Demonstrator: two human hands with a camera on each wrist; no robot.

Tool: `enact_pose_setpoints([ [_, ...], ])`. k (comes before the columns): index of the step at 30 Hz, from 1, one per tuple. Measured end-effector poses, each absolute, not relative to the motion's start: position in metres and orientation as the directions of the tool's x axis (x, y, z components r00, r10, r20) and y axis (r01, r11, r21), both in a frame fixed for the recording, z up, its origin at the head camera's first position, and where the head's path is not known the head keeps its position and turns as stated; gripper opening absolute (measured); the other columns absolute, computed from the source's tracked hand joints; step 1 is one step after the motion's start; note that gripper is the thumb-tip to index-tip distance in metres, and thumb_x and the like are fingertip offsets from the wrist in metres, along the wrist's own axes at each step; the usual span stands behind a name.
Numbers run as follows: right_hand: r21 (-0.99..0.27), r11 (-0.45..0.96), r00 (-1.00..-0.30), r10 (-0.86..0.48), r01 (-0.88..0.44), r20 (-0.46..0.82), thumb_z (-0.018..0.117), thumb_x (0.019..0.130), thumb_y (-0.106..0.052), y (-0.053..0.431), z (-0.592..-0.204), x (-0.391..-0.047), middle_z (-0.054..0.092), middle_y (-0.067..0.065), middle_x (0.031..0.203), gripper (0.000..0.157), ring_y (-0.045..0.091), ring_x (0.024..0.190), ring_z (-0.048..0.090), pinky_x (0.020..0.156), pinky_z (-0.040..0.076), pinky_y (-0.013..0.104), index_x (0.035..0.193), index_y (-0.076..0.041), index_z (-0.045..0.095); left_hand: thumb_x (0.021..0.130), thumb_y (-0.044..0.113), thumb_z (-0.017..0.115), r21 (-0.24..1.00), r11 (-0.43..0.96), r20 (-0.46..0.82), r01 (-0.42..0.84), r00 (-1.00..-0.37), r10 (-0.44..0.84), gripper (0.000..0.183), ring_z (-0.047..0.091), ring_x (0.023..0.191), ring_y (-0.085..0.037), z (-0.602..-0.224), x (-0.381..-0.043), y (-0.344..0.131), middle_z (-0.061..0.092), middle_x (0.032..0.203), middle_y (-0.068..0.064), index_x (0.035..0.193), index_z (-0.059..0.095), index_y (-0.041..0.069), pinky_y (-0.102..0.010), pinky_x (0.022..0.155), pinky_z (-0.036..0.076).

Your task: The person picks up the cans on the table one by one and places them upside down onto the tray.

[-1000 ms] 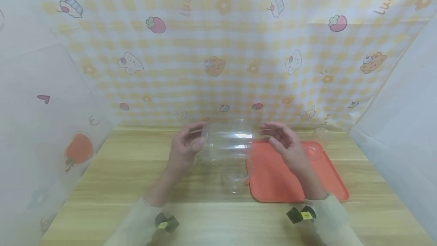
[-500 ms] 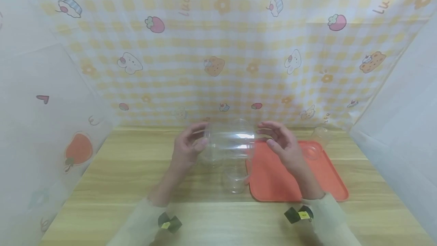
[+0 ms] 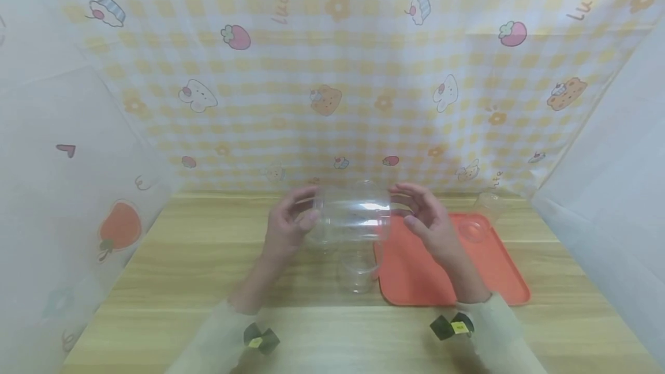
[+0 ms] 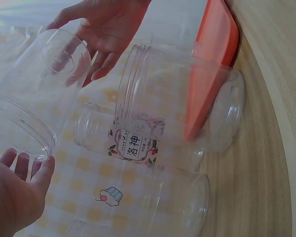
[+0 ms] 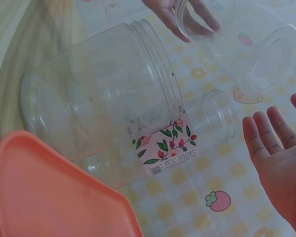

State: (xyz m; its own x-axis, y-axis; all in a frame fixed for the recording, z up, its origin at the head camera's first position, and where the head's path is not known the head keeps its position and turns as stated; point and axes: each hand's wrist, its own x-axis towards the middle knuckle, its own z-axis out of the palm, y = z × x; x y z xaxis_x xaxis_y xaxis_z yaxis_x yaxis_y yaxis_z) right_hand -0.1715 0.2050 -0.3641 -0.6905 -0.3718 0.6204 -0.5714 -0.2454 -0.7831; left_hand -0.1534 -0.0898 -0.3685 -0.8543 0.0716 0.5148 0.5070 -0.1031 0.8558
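A clear plastic jar [image 3: 350,215] lies sideways in the air between my two hands, its threaded mouth toward the left. My left hand [image 3: 287,225] holds it at the mouth end, fingers and thumb at the rim. Across from the base is my right hand [image 3: 430,223], fingers spread and loosely bent; in the right wrist view this hand [image 5: 281,153] shows a gap to the jar [image 5: 246,54]. Below, a wide clear jar [image 5: 98,84] stands on the table, mouth up. Behind it, a narrower jar carries a pink flowered label [image 4: 135,143].
An orange-red tray [image 3: 415,270] lies on the wooden table [image 3: 208,270], right of the jars. A small clear container [image 3: 488,205] stands by its back right corner. A yellow checked cloth [image 3: 280,74] covers the back wall, and pale sheets enclose both sides.
My left hand and the held jar have shifted slightly to the right. My right hand has moved a little left, narrowing the space to the jar's base.
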Motion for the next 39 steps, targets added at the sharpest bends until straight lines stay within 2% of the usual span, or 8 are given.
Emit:
enact_pose_setpoints([
  [7, -0.8, -0.231, -0.695, -0.401, -0.554, 0.597, 0.07, 0.099, -0.024, 0.203, -0.364, -0.169, 0.047, 0.019, 0.147, 0.064, 0.035, 0.134, 0.045, 0.108, 0.045, 0.043, 0.147, 0.006, 0.04, 0.09, 0.014, 0.067, 0.86, -0.095, 0.508, 0.501, -0.859, 0.072, 0.046, 0.057, 0.116, -0.041, -0.369, -0.153, -0.087, 0.061, 0.132, -0.013, 0.132, 0.06, -0.002, -0.041, 0.095, 0.055],
  [12, -0.797, -0.262, -0.68, -0.417, -0.545, 0.602, 0.073, 0.096, -0.028, 0.201, -0.365, -0.17, 0.044, 0.02, 0.149, 0.072, 0.042, 0.137, 0.04, 0.108, 0.044, 0.044, 0.149, 0.006, 0.037, 0.089, 0.013, 0.068, 0.856, -0.102, 0.514, 0.506, -0.855, 0.069, 0.045, 0.057, 0.116, -0.041, -0.37, -0.155, -0.085, 0.062, 0.131, -0.013, 0.132, 0.061, -0.002, -0.042, 0.094, 0.056],
  [16, -0.803, -0.276, -0.678, -0.433, -0.527, 0.594, 0.078, 0.092, -0.03, 0.201, -0.366, -0.17, 0.041, 0.021, 0.152, 0.08, 0.038, 0.137, 0.041, 0.109, 0.043, 0.04, 0.151, 0.004, 0.036, 0.089, 0.014, 0.069, 0.857, -0.101, 0.512, 0.505, -0.856, 0.065, 0.045, 0.059, 0.115, -0.036, -0.369, -0.154, -0.083, 0.061, 0.132, -0.012, 0.131, 0.061, 0.0, -0.043, 0.094, 0.056],
  [21, -0.792, -0.287, -0.647, -0.461, -0.539, 0.607, 0.083, 0.088, -0.024, 0.198, -0.367, -0.171, 0.038, 0.026, 0.152, 0.086, 0.032, 0.139, 0.04, 0.112, 0.04, 0.039, 0.152, 0.004, 0.034, 0.089, 0.011, 0.07, 0.862, -0.107, 0.502, 0.495, -0.863, 0.058, 0.043, 0.06, 0.114, -0.032, -0.369, -0.154, -0.08, 0.062, 0.131, -0.011, 0.13, 0.062, 0.0, -0.044, 0.093, 0.056],
  [28, -0.76, -0.303, -0.608, -0.463, -0.575, 0.644, 0.081, 0.085, -0.004, 0.195, -0.368, -0.171, 0.042, 0.03, 0.146, 0.08, 0.033, 0.132, 0.047, 0.104, 0.048, 0.042, 0.149, 0.011, 0.035, 0.091, 0.01, 0.069, 0.866, -0.079, 0.498, 0.493, -0.865, 0.059, 0.04, 0.059, 0.116, -0.035, -0.368, -0.153, -0.076, 0.063, 0.131, -0.011, 0.129, 0.063, 0.001, -0.043, 0.097, 0.054],
  [31, -0.755, -0.295, -0.61, -0.454, -0.585, 0.649, 0.082, 0.086, -0.005, 0.195, -0.368, -0.171, 0.043, 0.03, 0.144, 0.077, 0.034, 0.133, 0.047, 0.103, 0.049, 0.042, 0.147, 0.012, 0.037, 0.092, 0.011, 0.069, 0.883, -0.059, 0.469, 0.466, -0.881, 0.066, 0.04, 0.057, 0.119, -0.038, -0.366, -0.151, -0.075, 0.061, 0.133, -0.011, 0.131, 0.063, 0.003, -0.043, 0.097, 0.054],
  [39, -0.765, -0.293, -0.62, -0.454, -0.574, 0.64, 0.08, 0.087, -0.002, 0.197, -0.369, -0.171, 0.047, 0.027, 0.144, 0.075, 0.035, 0.132, 0.048, 0.101, 0.051, 0.043, 0.146, 0.012, 0.038, 0.094, 0.016, 0.068, 0.91, -0.024, 0.413, 0.413, -0.903, 0.115, 0.044, 0.054, 0.123, -0.034, -0.363, -0.148, -0.076, 0.056, 0.138, -0.011, 0.136, 0.059, 0.006, -0.047, 0.094, 0.054],
])
